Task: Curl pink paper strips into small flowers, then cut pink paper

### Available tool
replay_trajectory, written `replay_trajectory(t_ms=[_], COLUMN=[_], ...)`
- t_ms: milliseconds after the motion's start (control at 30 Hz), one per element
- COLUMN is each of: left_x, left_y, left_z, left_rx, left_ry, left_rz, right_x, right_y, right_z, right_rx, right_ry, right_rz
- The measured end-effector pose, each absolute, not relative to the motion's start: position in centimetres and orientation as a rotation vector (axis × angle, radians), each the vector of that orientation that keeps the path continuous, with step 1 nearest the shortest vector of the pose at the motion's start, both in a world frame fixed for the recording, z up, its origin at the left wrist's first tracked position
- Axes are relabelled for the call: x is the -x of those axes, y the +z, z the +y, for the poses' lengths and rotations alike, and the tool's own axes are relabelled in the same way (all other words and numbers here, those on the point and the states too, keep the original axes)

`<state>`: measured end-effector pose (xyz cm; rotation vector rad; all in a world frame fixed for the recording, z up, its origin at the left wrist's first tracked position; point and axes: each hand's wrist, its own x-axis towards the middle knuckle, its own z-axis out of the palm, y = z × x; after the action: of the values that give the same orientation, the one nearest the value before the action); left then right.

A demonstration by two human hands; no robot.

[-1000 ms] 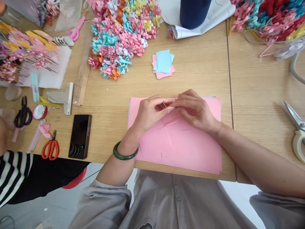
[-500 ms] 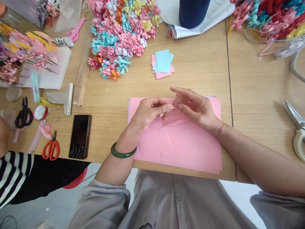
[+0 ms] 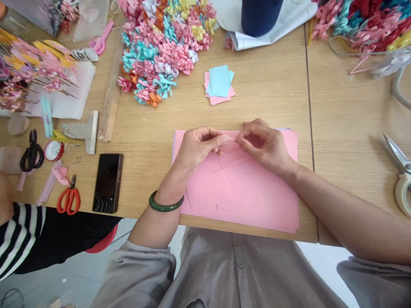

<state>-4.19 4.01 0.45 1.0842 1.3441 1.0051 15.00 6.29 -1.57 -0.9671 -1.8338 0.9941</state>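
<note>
Over a stack of pink paper sheets (image 3: pixel 257 201), my left hand (image 3: pixel 201 147) and my right hand (image 3: pixel 268 143) meet fingertip to fingertip. Each one pinches thumb against finger. A thin, pale pink strip (image 3: pixel 232 139) spans the small gap between them; most of it is hidden by the fingers. Below my hands, several narrow pink strips (image 3: pixel 236 161) lie across the top sheet. A small bent strip (image 3: pixel 220 208) rests near the stack's lower edge.
Blue and pink paper squares (image 3: pixel 219 82) lie ahead. Behind them are a heap of curled paper flowers (image 3: pixel 160 51) and a dark blue cup (image 3: pixel 260 17). At left are a phone (image 3: pixel 108 183), red-handled pliers (image 3: pixel 69 199) and another person's striped sleeve (image 3: pixel 22 231); scissors (image 3: pixel 401 171) lie right.
My right hand's raised, spread fingers have curled in, and its thumb and finger now pinch close to my left fingertips. My left hand has hardly moved.
</note>
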Motion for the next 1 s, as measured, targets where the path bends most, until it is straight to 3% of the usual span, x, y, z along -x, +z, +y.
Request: replay_trajectory(t_ms=[1000], left_x=[3.76], left_y=[0.67], left_z=[3.33], left_rx=[-1.281], left_ry=[0.973], left_rz=[1.369], right_x=[-14.95], right_y=[-1.81], right_z=[6.31], right_rx=[1.009], right_ry=[0.977], right_rz=[-1.804])
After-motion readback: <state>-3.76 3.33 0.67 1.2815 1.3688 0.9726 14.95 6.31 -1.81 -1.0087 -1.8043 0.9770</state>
